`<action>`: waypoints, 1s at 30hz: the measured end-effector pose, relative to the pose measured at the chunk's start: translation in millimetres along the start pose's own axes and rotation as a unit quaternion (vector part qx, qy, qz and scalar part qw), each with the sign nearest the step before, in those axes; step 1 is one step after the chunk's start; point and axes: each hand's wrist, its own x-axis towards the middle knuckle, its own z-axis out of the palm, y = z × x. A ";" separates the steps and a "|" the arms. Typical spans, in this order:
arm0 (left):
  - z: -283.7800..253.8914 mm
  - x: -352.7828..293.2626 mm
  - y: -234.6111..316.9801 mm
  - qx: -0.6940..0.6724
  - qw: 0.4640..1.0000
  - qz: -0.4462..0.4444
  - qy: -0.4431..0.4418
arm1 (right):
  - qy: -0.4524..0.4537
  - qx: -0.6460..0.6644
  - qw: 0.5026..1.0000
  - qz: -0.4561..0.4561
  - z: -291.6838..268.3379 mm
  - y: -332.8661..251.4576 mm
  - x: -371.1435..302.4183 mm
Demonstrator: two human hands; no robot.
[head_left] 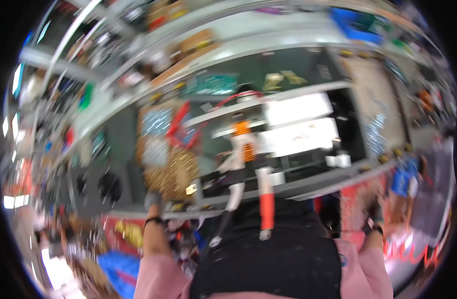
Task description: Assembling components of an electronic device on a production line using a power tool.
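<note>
The picture is smeared by motion. My left hand (152, 201), in what looks like a grey covering, is at the near left corner of a cardboard box (142, 167) holding gold-coloured small parts (181, 169) and silvery bags (156, 150). Whether it touches the box is unclear. Low on the right, my right hand (372, 209) hangs near a red surface (352, 209) beyond the bench's near edge. Blur hides the fingers of both hands, and nothing can be made out in either. Orange-and-white tools or cables (242, 134) lie at the middle of the bench.
A bright white panel (301, 130) stands at the bench's middle right. A tan tray (373, 94) with shiny bags sits further right. A red bag (178, 124) and teal packets (213, 83) lie left of centre. A blue bin (355, 27) is at the back.
</note>
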 end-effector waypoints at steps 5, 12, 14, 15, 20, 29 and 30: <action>10.0 -3.8 -53.0 -0.060 0.997 0.056 0.004 | -0.036 0.003 0.999 0.002 -11.8 44.1 23.4; -9.5 -26.5 6.8 -0.115 0.990 0.024 0.078 | 0.176 0.109 0.978 -0.022 15.6 50.8 13.7; -0.9 -16.0 -2.6 -0.099 0.987 0.055 0.112 | 0.112 0.154 0.976 -0.103 22.9 34.2 -15.7; 0.3 -11.4 -9.9 -0.104 0.987 0.056 0.107 | 0.041 0.195 0.963 -0.182 34.7 12.8 -44.0; -13.7 2.3 -35.6 -0.388 0.917 0.030 0.088 | 0.132 0.081 0.899 -0.409 36.2 -74.5 -126.4; -33.5 -43.9 -73.9 -0.940 0.306 0.111 -0.106 | 0.006 0.286 0.713 -0.640 86.0 -235.2 -260.1; -50.4 -37.1 -49.3 -0.935 0.282 0.126 -0.173 | -0.021 0.319 0.724 -0.612 111.7 -232.9 -284.0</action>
